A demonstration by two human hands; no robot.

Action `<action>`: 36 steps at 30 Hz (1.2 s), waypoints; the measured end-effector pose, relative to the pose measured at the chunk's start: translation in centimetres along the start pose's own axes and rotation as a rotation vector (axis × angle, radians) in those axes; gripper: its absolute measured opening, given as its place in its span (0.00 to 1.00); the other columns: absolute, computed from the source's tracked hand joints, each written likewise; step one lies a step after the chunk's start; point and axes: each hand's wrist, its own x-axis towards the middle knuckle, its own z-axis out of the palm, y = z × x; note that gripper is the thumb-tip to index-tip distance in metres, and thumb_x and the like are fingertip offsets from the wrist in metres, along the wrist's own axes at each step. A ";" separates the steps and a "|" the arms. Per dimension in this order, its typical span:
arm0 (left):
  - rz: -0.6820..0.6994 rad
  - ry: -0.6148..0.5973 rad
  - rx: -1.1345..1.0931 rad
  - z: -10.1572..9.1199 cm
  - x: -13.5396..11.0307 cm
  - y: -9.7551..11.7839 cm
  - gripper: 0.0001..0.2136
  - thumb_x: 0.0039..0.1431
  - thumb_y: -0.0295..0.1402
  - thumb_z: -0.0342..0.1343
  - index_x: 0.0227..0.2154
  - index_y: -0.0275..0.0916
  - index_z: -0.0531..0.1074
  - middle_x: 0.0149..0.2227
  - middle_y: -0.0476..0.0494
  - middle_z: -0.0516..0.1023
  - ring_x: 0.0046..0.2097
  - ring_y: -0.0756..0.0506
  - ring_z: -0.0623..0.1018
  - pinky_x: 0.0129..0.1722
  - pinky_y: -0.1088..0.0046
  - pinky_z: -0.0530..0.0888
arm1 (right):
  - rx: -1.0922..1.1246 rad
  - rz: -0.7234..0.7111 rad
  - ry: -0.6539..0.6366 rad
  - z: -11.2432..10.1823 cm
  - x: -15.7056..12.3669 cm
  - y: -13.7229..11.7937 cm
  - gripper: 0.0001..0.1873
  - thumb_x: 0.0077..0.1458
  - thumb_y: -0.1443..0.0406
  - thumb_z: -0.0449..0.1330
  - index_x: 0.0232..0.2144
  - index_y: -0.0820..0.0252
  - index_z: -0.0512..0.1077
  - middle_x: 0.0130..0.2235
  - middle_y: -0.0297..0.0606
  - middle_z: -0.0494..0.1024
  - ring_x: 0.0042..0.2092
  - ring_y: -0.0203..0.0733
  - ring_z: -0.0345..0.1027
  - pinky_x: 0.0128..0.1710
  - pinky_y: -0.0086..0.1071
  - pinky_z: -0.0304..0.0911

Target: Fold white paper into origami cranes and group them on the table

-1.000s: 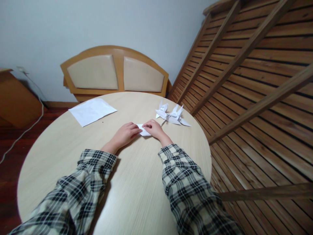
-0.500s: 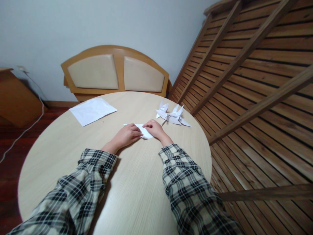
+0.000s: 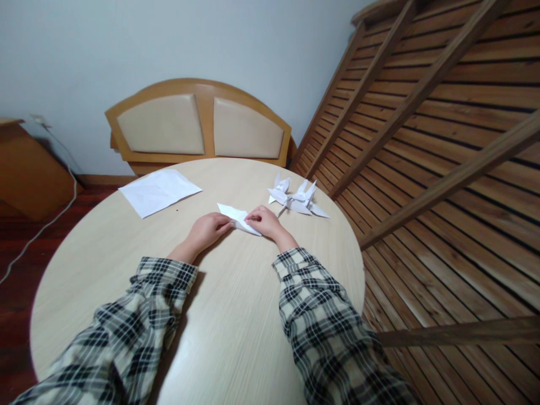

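A small piece of folded white paper (image 3: 237,216) lies on the round wooden table (image 3: 228,315), between my two hands. With fingers pressed together, my left hand (image 3: 210,229) pinches its near left edge. My right hand (image 3: 265,221) is closed on the paper's right part, thumb and forefinger at the fold. One pointed corner of the paper sticks out at the far left. My fingers cover part of both sides. Beyond my right hand stand several folded paper cranes (image 3: 299,199), close together.
White paper sheets (image 3: 160,191) lie at the table's far left. A headboard (image 3: 202,121) with cream panels stands behind the table. Slatted wooden panelling (image 3: 439,169) leans along the right side. At the left, a white cable (image 3: 50,216) runs down to the floor.
My left hand has slid left along the folded paper, and more of the paper's far left corner shows. My right hand has stayed almost where it was.
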 end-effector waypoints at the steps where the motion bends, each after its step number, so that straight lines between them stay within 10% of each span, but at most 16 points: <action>1: -0.015 0.010 -0.017 0.1 0.0 0.0 0.13 0.68 0.40 0.51 0.37 0.44 0.81 0.40 0.40 0.84 0.41 0.40 0.80 0.41 0.60 0.74 | -0.002 0.000 -0.003 0.0 0.0 0.0 0.05 0.56 0.67 0.66 0.36 0.54 0.82 0.42 0.36 0.75 0.43 0.37 0.71 0.49 0.34 0.65; 10: -0.080 0.104 -0.007 1.1 0.8 0.1 0.14 0.66 0.41 0.54 0.26 0.42 0.74 0.28 0.42 0.77 0.32 0.42 0.73 0.34 0.62 0.69 | -0.024 0.003 -0.049 -0.2 -0.1 -0.7 0.05 0.55 0.65 0.68 0.35 0.53 0.82 0.42 0.35 0.74 0.43 0.37 0.70 0.49 0.34 0.63; 36: -0.148 0.167 0.291 2.8 1.5 -0.9 0.09 0.64 0.37 0.55 0.30 0.40 0.72 0.34 0.39 0.73 0.38 0.39 0.70 0.37 0.62 0.67 | -0.200 0.016 -0.052 1.0 -0.3 -3.0 0.10 0.55 0.55 0.68 0.33 0.55 0.76 0.40 0.36 0.74 0.44 0.41 0.68 0.50 0.35 0.58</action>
